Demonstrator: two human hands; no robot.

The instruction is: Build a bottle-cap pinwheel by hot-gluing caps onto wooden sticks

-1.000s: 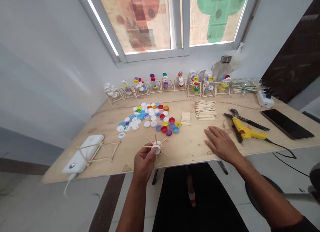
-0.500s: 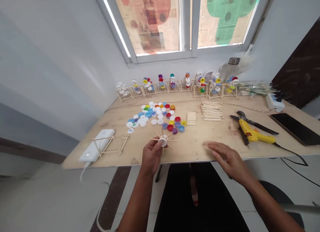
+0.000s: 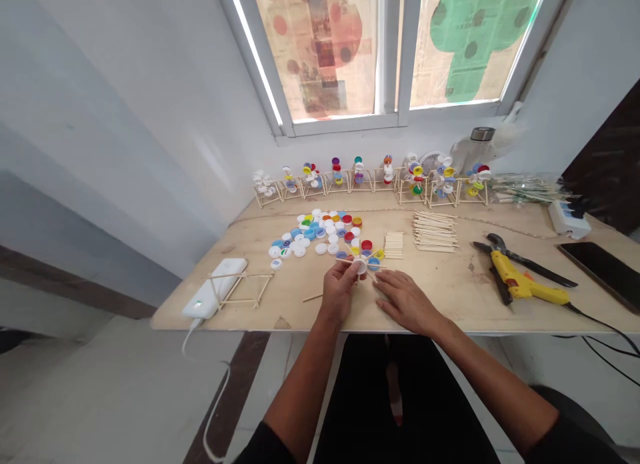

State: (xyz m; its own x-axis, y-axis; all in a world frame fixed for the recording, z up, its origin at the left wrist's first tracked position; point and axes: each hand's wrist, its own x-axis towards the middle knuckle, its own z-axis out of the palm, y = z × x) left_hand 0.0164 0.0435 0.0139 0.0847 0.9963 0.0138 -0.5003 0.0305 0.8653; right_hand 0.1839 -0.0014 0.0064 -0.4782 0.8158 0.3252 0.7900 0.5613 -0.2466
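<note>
My left hand (image 3: 338,292) pinches a white bottle cap (image 3: 359,265) with thin wooden sticks spreading from it like spokes. Close on its right, my right hand (image 3: 406,300) is held low over the table, fingers spread, its fingertips near the spokes. Whether they touch a stick is hard to tell. Behind the hands lie many coloured caps (image 3: 310,233). A short stack of sticks (image 3: 394,245) and a longer stack (image 3: 435,232) sit to their right. One loose stick (image 3: 313,297) rests left of my left hand.
A yellow glue gun (image 3: 525,285) and black-handled pliers (image 3: 533,263) lie at right, beside a dark phone (image 3: 603,274). At left, a stick frame (image 3: 243,291) leans over a white power bank (image 3: 217,289). Finished cap wheels on frames (image 3: 350,181) line the back wall.
My right hand has moved left to the spoked cap. The view has shifted, and my left hand has carried the cap right and slightly away. A loose stick now shows beside my left hand.
</note>
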